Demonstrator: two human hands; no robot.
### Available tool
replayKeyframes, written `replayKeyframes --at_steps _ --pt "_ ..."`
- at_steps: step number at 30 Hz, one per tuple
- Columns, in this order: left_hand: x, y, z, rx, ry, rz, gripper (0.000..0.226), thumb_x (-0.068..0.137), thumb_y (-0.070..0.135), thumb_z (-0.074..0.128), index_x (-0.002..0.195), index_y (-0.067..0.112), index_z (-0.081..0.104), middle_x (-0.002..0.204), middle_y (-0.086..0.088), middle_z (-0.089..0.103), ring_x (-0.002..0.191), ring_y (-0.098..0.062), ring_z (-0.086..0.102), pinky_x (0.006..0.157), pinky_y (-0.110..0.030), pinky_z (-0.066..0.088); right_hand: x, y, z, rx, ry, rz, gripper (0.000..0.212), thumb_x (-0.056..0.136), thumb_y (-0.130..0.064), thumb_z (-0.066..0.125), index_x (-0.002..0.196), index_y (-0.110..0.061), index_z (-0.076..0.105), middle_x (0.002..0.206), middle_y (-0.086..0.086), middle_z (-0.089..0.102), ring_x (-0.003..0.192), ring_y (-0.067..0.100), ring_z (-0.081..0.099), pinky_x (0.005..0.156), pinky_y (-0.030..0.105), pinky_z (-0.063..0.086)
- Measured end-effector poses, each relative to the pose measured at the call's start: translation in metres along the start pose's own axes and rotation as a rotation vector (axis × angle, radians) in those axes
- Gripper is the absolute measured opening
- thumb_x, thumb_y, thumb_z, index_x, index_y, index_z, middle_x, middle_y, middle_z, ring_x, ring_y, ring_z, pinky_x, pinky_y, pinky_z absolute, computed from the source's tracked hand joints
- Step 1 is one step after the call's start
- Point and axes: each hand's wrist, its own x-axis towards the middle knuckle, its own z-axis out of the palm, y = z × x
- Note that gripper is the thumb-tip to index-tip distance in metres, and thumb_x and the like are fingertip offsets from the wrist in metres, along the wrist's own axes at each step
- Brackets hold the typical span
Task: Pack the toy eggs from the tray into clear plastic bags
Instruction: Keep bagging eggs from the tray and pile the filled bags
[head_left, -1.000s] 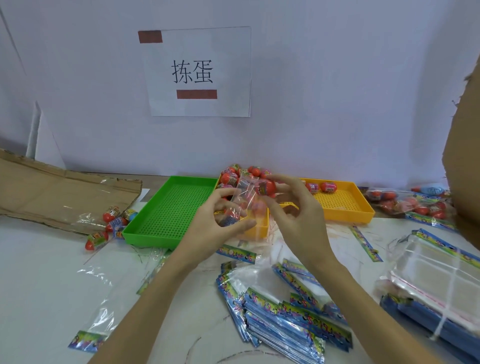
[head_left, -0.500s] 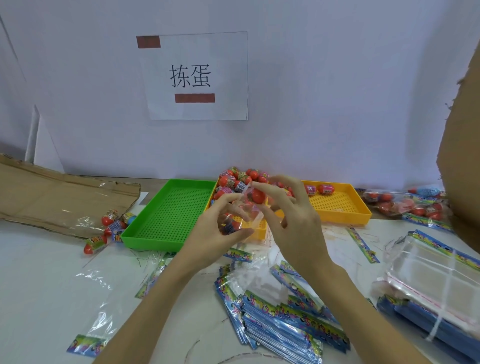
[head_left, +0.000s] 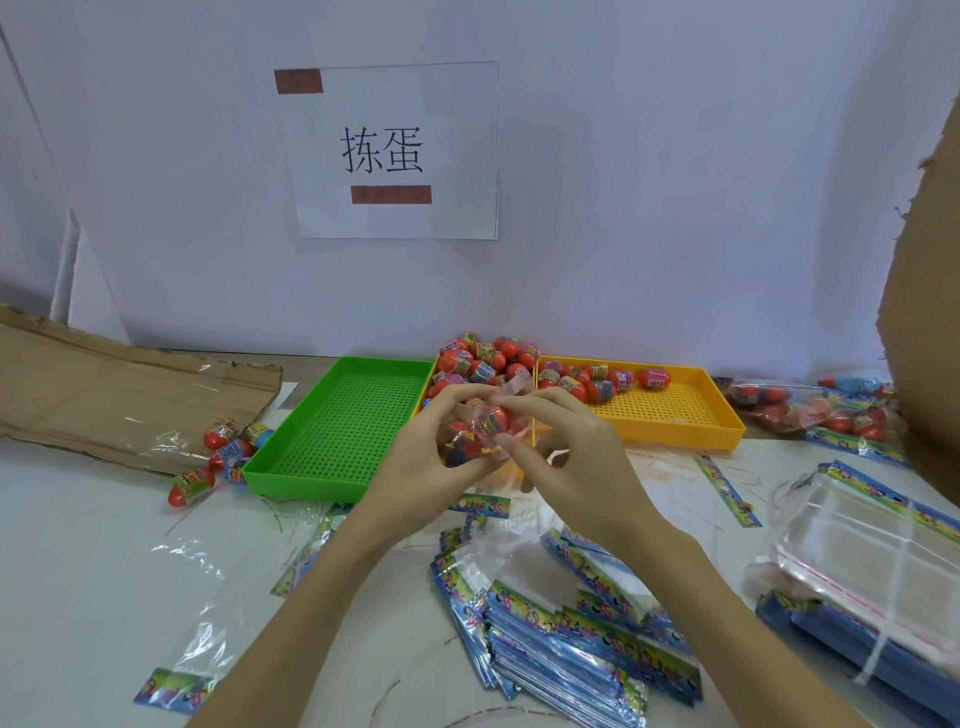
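Note:
My left hand (head_left: 423, 467) grips a small clear plastic bag (head_left: 480, 428) with red toy eggs inside, held above the table in front of the trays. My right hand (head_left: 563, 452) pinches the bag's top edge with thumb and fingertips. Behind my hands a pile of red toy eggs (head_left: 485, 358) lies in the yellow tray (head_left: 675, 415). An empty green tray (head_left: 343, 431) stands to its left. A stack of flat bags with blue printed headers (head_left: 566, 639) lies on the table below my wrists.
Loose eggs (head_left: 218, 452) lie left of the green tray beside flattened cardboard (head_left: 114, 395). Filled bags (head_left: 821, 410) sit at the right, a bundle of clear bags (head_left: 878, 561) in front of them. A cardboard wall (head_left: 924, 291) stands far right. Single flat bags (head_left: 192, 644) lie lower left.
My hands have drawn closer together and lower over the bag. The red egg that my right fingers held at the bag's mouth is now inside it.

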Motion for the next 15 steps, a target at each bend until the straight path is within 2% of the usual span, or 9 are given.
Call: replayKeyframes --at_steps 2,4,6,8,10,12,15 --pt "0.0001 0.0010 0.0004 0.010 0.005 -0.010 0.050 0.090 0.017 0.084 0.132 0.030 0.062 0.099 0.006 0.071 0.085 -0.016 0.070 0.077 -0.026 0.057 0.0012 -0.0040 -0.0004 0.133 0.001 0.050 0.031 0.101 -0.014 0.065 0.130 -0.024 0.070 0.123 -0.006 0.060 0.058 0.016 0.071 0.059 0.015 0.050" --pt "0.0002 0.0011 0.0009 0.056 -0.001 -0.004 0.045 0.090 0.018 0.084 0.129 0.028 0.064 0.094 0.016 0.071 0.081 -0.008 0.067 0.073 -0.022 0.053 0.0020 -0.0071 -0.0014 0.235 -0.028 0.081 0.029 0.105 -0.012 0.058 0.129 -0.022 0.071 0.123 -0.006 0.063 0.057 0.019 0.071 0.051 0.013 0.048" --pt "-0.0001 0.0006 0.0005 0.070 -0.012 -0.016 0.039 0.092 0.021 0.082 0.126 0.027 0.066 0.089 0.025 0.069 0.077 0.004 0.062 0.070 -0.016 0.049 0.0009 -0.0075 -0.0017 0.223 -0.078 0.080 0.027 0.106 -0.020 0.058 0.130 -0.023 0.070 0.124 -0.010 0.064 0.056 0.018 0.071 0.049 0.014 0.047" --pt "-0.0009 0.0012 -0.0010 0.058 -0.022 -0.041 0.039 0.089 0.030 0.082 0.124 0.027 0.066 0.085 0.027 0.069 0.071 0.008 0.060 0.067 -0.014 0.048 -0.0002 -0.0060 -0.0016 0.148 -0.122 0.064 0.032 0.101 -0.034 0.064 0.132 -0.026 0.068 0.123 -0.016 0.063 0.059 0.014 0.071 0.053 0.015 0.048" --pt "-0.0009 0.0028 -0.0026 0.049 -0.027 -0.050 0.044 0.082 0.035 0.079 0.124 0.028 0.067 0.091 0.021 0.074 0.069 0.008 0.061 0.067 -0.012 0.047 -0.0005 -0.0046 -0.0007 0.076 -0.146 0.043 0.037 0.097 -0.039 0.070 0.132 -0.032 0.064 0.123 -0.021 0.060 0.062 0.012 0.071 0.057 0.013 0.046" --pt "-0.0011 0.0028 -0.0025 0.046 -0.043 -0.036 0.045 0.080 0.031 0.082 0.123 0.031 0.067 0.102 0.015 0.077 0.078 0.008 0.065 0.074 -0.010 0.048 -0.0001 -0.0040 0.0002 0.046 -0.156 0.016 0.035 0.097 -0.034 0.071 0.130 -0.039 0.060 0.122 -0.023 0.059 0.063 0.014 0.070 0.058 0.013 0.047" --pt "-0.0019 0.0041 -0.0004 0.052 -0.113 -0.037 0.054 0.080 0.032 0.089 0.128 0.030 0.065 0.110 0.019 0.073 0.084 0.009 0.062 0.079 -0.010 0.046 0.0002 -0.0017 -0.0001 0.042 -0.147 0.001 0.026 0.101 -0.028 0.066 0.123 -0.041 0.063 0.122 -0.020 0.059 0.063 0.015 0.068 0.062 0.019 0.050"
